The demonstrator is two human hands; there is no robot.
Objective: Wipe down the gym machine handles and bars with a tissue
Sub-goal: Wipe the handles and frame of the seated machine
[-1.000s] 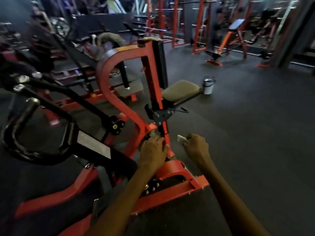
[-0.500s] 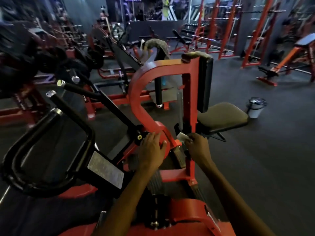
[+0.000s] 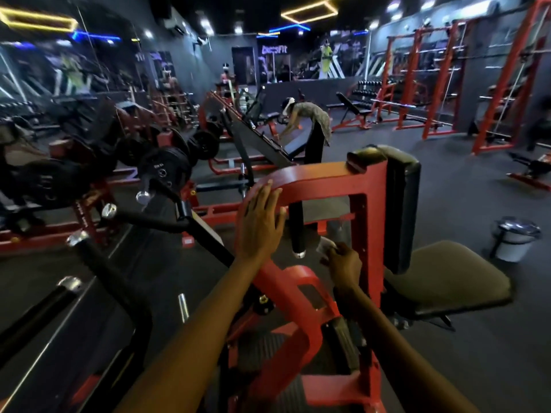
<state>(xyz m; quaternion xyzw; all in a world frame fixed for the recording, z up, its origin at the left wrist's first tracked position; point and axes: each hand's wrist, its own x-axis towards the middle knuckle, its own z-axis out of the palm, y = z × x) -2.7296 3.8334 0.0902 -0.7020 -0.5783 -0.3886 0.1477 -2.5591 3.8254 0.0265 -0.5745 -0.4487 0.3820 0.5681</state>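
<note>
My left hand (image 3: 262,222) lies flat with straight fingers on the smooth red metal frame (image 3: 322,178), right on its round bend in the middle of the frame. My right hand (image 3: 343,265) is lower, its fingers curled and pinching a small white crumpled tissue (image 3: 325,245) (soft and wrinkly) beside a black hanging handle (image 3: 296,231) with a shiny cap. A padded seat (image 3: 447,275) sits at the lower right.
</note>
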